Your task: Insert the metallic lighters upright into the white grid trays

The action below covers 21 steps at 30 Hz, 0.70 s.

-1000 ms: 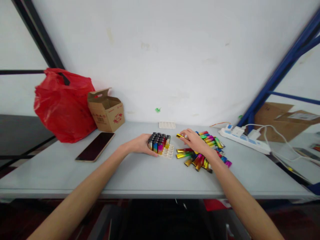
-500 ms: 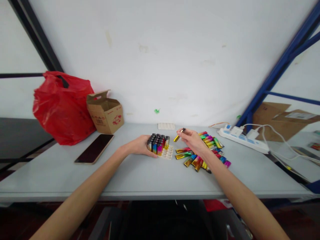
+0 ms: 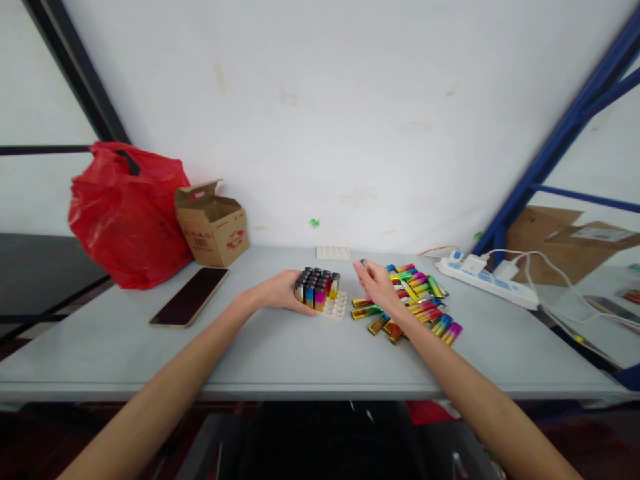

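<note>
Pale grey table [image 3: 280,353] before us, front edge straight. At our left, red plastic bag [image 3: 133,223], open cardboard box [image 3: 215,230] just beside it, phone [image 3: 191,297] lying flat, screen dark. Mid-table, white grid tray [image 3: 337,307], partly filled with upright lighters [image 3: 315,292]; small white tray [image 3: 333,253] behind. To our right, colourful heap of lighters [image 3: 425,293]; farther right, white power strip [image 3: 500,287].

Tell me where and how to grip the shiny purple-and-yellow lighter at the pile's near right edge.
Pinch the lighter across its middle, ideally from above, one finger on its right long side: it lies slim and flat, and that side faces bare grey tabletop.
</note>
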Each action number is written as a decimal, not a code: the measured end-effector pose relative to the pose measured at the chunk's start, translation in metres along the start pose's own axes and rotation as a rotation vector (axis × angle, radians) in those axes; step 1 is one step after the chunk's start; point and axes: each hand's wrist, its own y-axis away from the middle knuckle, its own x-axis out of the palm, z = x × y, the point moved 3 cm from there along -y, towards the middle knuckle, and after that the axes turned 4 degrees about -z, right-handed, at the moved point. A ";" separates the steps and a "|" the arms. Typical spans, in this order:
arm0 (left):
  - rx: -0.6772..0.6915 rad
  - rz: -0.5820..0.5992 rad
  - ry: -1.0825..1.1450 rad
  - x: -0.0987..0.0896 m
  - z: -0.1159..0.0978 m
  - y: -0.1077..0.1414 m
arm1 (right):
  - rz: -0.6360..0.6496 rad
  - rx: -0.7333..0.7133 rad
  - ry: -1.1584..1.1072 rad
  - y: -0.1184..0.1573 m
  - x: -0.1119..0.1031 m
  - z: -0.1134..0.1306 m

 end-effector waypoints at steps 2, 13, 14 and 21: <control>-0.002 -0.003 -0.006 0.000 -0.001 0.000 | -0.075 -0.099 0.119 0.000 -0.002 0.001; -0.007 -0.012 -0.014 0.000 0.000 0.000 | -0.083 -0.080 0.207 0.000 0.000 0.001; -0.004 -0.010 -0.015 0.000 -0.001 0.000 | -0.072 -0.087 0.216 0.001 0.000 0.003; 0.004 0.000 -0.007 0.000 -0.001 0.000 | -0.027 -0.140 0.264 0.003 0.004 0.001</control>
